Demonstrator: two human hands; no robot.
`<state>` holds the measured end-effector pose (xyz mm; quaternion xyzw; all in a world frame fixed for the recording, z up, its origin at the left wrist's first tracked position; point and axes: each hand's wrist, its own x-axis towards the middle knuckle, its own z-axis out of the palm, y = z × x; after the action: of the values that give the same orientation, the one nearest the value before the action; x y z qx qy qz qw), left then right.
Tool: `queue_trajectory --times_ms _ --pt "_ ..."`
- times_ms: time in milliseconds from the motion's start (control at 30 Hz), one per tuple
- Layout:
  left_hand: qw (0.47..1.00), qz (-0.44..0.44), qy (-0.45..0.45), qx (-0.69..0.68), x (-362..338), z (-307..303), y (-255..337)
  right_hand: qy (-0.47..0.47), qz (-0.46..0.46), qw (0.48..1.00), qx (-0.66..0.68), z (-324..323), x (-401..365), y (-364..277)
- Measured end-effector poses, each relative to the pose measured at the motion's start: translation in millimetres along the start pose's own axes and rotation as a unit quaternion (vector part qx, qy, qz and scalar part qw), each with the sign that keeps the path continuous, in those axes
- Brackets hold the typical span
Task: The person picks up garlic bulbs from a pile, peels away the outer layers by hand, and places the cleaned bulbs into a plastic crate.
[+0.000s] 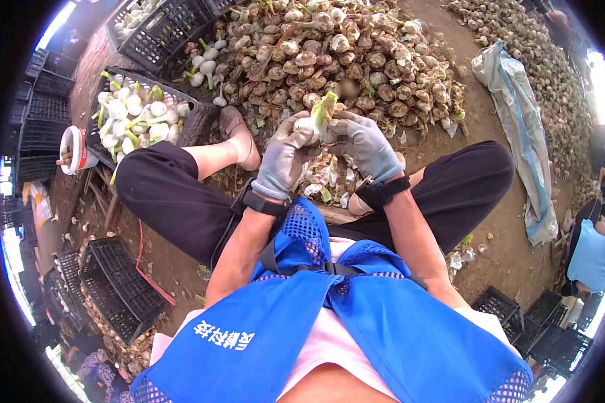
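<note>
Both my hands wear grey gloves and meet in front of me, over the space between my bent legs. My left hand (284, 153) is closed round a pale garlic bulb (307, 123) with a short green stem pointing up. The fingers of my right hand (366, 142) are pressed against the stem side of the same bulb. Loose white and brown peelings (321, 170) lie on the ground below my hands. Just beyond them rises a large heap of unpeeled, dirt-brown garlic (383, 60).
Cleaned white garlic fills a black crate (198, 121) at the left, beside a white bucket (72, 149). An empty black crate (122, 285) lies lower left. A crumpled plastic sheet (517, 121) stretches along the right. A person in light blue (593, 255) is at the far right.
</note>
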<state>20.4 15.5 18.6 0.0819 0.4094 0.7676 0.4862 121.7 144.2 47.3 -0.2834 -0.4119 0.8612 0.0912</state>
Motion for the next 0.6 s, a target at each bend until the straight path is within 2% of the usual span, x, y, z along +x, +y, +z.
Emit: queue_trajectory --times_ms 67,100,167,200,233,267,300,333,367,400,433,467,500,533,567,600 --pt "0.989 0.095 0.018 0.108 1.2 0.6 -7.5 -0.001 -0.015 0.999 -0.033 0.1 4.0 4.3" --pt "0.989 0.094 0.017 0.109 1.0 -0.5 -8.8 -0.003 -0.03 0.997 -0.066 -0.9 7.1 6.8" --pt "0.989 0.108 0.07 0.073 1.4 -2.8 -6.6 -0.02 -0.03 0.998 -0.048 -6.2 8.8 6.8" --pt "0.996 0.033 0.069 -0.048 3.7 -3.5 -5.4 -0.032 -0.026 0.999 -0.018 -7.0 8.8 7.2" --pt "0.996 0.034 0.07 -0.047 3.9 -9.6 -3.6 -0.044 -0.021 0.999 0.01 -7.2 8.1 7.0" --pt "0.994 -0.054 0.001 -0.098 4.0 -17.9 -0.6 -0.057 -0.062 0.995 -0.048 -11.1 9.7 9.9" --pt "0.977 -0.14 -0.068 -0.148 4.8 -23.1 -0.2 -0.057 -0.063 0.995 -0.049 -17.9 14.9 16.5" --pt "0.986 -0.123 0.081 -0.081 -3.5 0.5 7.0 -0.049 -0.059 0.996 -0.041 -13.9 15.6 15.9" --pt "0.986 -0.123 0.081 -0.081 3.0 -7.3 0.1 -0.042 -0.056 0.997 -0.033 -10.0 15.3 14.7" --pt "0.992 -0.073 0.103 0.014 15.0 -21.4 -12.4 -0.02 -0.027 0.998 0.045 -9.2 6.5 13.5" --pt "0.986 -0.022 0.123 0.108 19.1 -21.3 -13.9 -0.02 -0.028 0.998 0.044 -5.8 8.7 16.5" --pt "0.982 0.057 0.124 0.13 16.5 -19.3 -19.2 0.019 -0.058 0.998 0.006 -4.5 11.8 20.8" --pt "0.982 0.056 0.122 0.13 20.6 -18.3 -23.6 0.058 -0.087 0.994 -0.032 -4.8 14.9 26.8" --pt "0.994 0.053 0.097 0.013 26.4 -21.3 -29.1 0.098 -0.102 0.982 -0.122 -8.2 20.2 37.0" --pt "0.991 0.053 0.072 -0.103 22.0 -3.5 -16.9 0.049 -0.117 0.987 -0.103 4.3 8.5 32.3" --pt "0.961 0.128 0.115 0.214 2.4 16.1 -14.0 0.038 -0.135 0.981 -0.135 7.1 6.3 32.0"
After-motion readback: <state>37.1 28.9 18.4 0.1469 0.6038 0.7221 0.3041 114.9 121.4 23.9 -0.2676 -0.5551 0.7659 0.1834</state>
